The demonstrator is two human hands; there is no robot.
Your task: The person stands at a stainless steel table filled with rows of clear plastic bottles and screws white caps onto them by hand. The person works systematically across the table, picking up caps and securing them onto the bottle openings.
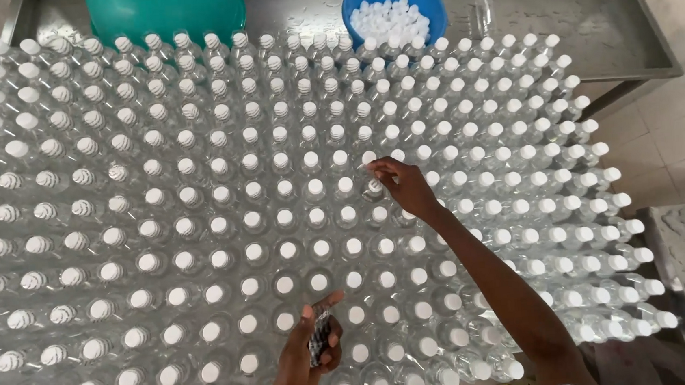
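Several rows of clear plastic bottles with white caps cover a steel table. My right hand reaches out over the middle rows, its fingertips pinched on the white cap of one bottle. My left hand hovers low over the near rows, its fingers curled around a small dark object that I cannot identify.
A blue bowl full of loose white caps stands at the table's far edge, and a teal tub is to its left. One clear bottle stands apart at the back. A tiled floor lies to the right.
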